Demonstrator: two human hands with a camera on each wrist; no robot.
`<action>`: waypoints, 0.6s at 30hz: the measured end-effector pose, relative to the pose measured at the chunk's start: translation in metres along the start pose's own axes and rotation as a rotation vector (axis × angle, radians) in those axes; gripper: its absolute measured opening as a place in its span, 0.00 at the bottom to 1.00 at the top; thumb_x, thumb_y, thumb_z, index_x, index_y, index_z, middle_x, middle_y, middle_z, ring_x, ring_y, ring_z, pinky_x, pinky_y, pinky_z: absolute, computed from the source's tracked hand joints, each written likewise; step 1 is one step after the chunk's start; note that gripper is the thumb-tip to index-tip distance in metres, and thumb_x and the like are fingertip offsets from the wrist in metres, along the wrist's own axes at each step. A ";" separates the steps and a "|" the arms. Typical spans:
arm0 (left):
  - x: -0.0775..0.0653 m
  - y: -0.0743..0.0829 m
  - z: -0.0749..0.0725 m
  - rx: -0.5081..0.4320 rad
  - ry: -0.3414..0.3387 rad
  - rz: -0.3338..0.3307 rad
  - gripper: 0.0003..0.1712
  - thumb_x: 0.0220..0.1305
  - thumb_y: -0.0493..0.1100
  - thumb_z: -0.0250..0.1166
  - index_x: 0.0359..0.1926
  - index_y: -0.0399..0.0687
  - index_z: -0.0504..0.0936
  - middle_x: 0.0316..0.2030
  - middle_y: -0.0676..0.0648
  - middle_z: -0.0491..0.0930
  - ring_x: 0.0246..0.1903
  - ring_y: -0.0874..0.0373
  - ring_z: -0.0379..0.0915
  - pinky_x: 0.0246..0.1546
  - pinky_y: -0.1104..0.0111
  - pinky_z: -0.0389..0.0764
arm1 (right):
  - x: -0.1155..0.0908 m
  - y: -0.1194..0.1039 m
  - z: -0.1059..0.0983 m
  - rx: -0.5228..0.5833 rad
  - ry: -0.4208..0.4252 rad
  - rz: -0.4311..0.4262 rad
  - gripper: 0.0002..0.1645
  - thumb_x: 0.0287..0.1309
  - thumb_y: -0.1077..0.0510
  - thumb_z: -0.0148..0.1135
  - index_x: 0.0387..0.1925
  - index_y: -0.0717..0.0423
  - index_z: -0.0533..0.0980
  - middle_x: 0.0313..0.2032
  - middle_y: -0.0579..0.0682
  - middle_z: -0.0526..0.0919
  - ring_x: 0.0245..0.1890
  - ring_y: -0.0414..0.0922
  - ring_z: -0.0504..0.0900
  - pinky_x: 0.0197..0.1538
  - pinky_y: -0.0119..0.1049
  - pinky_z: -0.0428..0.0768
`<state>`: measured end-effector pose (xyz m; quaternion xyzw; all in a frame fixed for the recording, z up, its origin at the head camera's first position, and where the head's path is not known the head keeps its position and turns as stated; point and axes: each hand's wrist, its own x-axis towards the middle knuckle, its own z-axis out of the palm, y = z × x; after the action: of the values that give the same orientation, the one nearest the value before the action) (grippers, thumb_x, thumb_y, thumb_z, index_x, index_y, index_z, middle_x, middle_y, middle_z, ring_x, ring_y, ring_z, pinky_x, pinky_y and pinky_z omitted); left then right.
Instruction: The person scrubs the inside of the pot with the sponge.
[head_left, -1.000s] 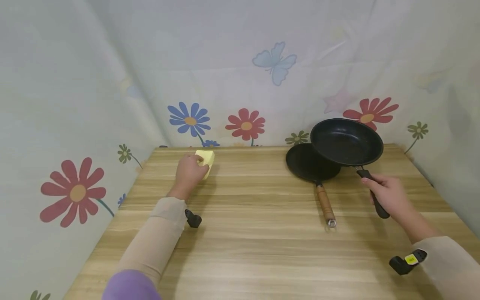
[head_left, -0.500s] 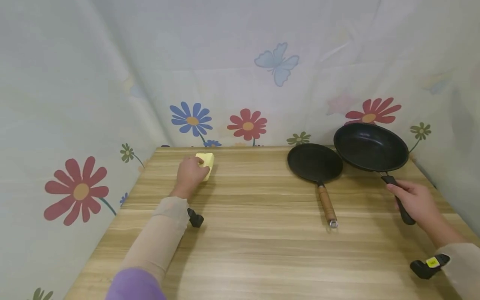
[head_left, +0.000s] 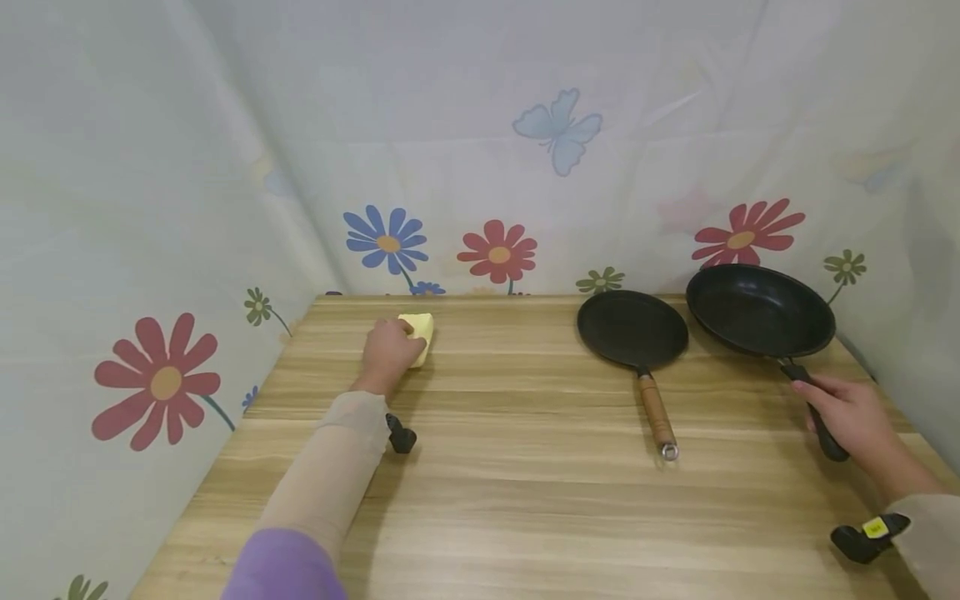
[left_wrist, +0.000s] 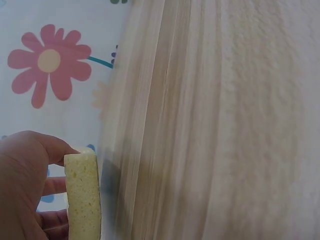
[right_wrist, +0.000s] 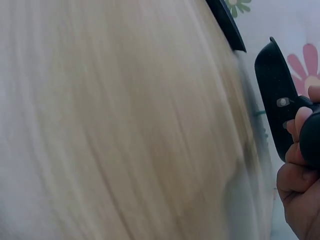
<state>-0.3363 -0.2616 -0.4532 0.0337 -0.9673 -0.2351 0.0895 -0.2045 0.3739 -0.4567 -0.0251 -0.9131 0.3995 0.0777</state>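
My left hand [head_left: 388,352] pinches a pale yellow sponge [head_left: 423,333] between thumb and fingers at the far left of the table. In the left wrist view the sponge [left_wrist: 83,197] stands on its narrow side, its porous face towards the camera. My right hand [head_left: 851,417] grips the black handle of a deep black frying pan [head_left: 761,310] at the far right. The right wrist view shows this frying pan [right_wrist: 275,95] apart from the tabletop, slightly raised. Left of it, a flat black griddle pan [head_left: 632,328] with a wooden handle lies on the table, untouched.
The wood-grain table [head_left: 510,467] is bounded by a flowered curtain [head_left: 450,150] at the back and both sides. The griddle pan's wooden handle [head_left: 656,412] points towards me, ending in a metal ring.
My right hand has carried the frying pan rightwards and lowered it, so it no longer overlaps the griddle pan. My left hand keeps the sponge in nearly the same place; the view has shifted slightly.
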 end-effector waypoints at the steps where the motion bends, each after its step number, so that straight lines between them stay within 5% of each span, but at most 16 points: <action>1: 0.000 0.001 0.001 0.003 -0.002 -0.005 0.29 0.57 0.50 0.61 0.54 0.34 0.83 0.51 0.33 0.78 0.49 0.36 0.73 0.51 0.49 0.74 | 0.000 0.003 0.000 0.005 -0.005 0.001 0.33 0.75 0.46 0.51 0.56 0.77 0.73 0.17 0.51 0.78 0.18 0.45 0.73 0.25 0.37 0.70; 13: 0.002 0.012 0.011 0.043 -0.046 -0.017 0.28 0.58 0.50 0.61 0.53 0.34 0.83 0.49 0.32 0.79 0.49 0.35 0.75 0.50 0.48 0.75 | -0.001 0.020 -0.004 0.011 -0.032 0.046 0.34 0.75 0.47 0.52 0.56 0.80 0.71 0.15 0.50 0.78 0.18 0.44 0.75 0.27 0.35 0.70; 18: 0.004 0.015 0.014 0.085 -0.044 -0.040 0.27 0.58 0.49 0.62 0.52 0.34 0.83 0.49 0.32 0.78 0.48 0.35 0.76 0.48 0.47 0.76 | 0.006 0.018 -0.012 -0.022 -0.110 0.110 0.43 0.75 0.42 0.49 0.65 0.80 0.64 0.18 0.47 0.81 0.21 0.41 0.77 0.29 0.32 0.71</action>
<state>-0.3437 -0.2425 -0.4583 0.0516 -0.9772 -0.1963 0.0618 -0.2085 0.3953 -0.4618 -0.0541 -0.9175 0.3941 0.0048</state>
